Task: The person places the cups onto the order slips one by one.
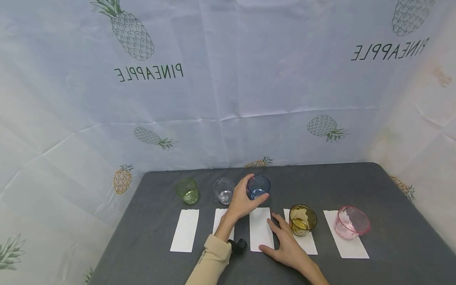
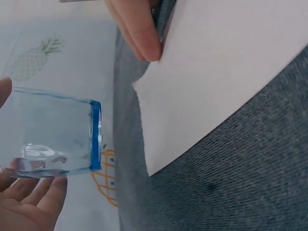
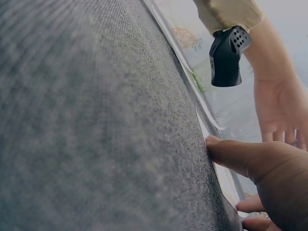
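Five white rectangular paper strips (image 1: 184, 230) line the lower middle of the frame, long axes running roughly up and down it, on a dark grey cloth-covered table (image 1: 342, 184). Beyond the middle strip's upper end, near the table's far edge, the left hand (image 1: 242, 202) grips a translucent blue glass tumbler (image 1: 259, 187) between thumb and curled fingers. The tumbler is held off the table, nearly upright; in the left wrist view its axis lies across the frame, rim left, base right. A narrow gap parts it from a colourless glass tumbler (image 1: 224, 192) on its left; grey cloth stretches wide to its right. Below, the right hand (image 1: 287, 246) touches the middle strip, fingers spread. An amber glass tumbler (image 1: 303, 221) stands just beside it.
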The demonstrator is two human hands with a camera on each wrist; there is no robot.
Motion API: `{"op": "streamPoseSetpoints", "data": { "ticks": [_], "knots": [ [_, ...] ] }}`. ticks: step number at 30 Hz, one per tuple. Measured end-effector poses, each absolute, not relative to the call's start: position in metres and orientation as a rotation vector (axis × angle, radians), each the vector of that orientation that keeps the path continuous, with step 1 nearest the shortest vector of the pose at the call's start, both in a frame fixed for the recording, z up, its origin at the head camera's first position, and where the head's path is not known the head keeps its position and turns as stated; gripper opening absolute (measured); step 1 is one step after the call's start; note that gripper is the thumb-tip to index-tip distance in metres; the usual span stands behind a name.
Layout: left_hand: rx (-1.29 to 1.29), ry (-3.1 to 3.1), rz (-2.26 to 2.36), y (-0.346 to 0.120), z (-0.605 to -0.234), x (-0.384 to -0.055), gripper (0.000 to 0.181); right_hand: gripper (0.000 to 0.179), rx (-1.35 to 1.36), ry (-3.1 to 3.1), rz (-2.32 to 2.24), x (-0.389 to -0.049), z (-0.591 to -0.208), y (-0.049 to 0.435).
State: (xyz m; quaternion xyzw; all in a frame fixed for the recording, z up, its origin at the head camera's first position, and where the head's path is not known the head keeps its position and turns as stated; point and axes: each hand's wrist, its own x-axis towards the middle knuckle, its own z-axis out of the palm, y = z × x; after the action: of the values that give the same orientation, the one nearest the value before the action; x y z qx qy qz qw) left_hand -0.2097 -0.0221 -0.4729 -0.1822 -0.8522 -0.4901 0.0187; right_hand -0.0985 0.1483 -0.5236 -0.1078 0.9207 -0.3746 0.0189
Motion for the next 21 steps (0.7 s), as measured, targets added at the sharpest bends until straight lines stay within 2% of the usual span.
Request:
{"op": "streamPoseSetpoints", "data": {
  "ticks": [21],
  "knots": [
    [-0.777, -2.714, -1.641, -0.033, -0.447, -0.191, 0.081, 0.090, -0.360, 2.878, -1.166, -0.098, -0.526, 0.149]
  ]
}}
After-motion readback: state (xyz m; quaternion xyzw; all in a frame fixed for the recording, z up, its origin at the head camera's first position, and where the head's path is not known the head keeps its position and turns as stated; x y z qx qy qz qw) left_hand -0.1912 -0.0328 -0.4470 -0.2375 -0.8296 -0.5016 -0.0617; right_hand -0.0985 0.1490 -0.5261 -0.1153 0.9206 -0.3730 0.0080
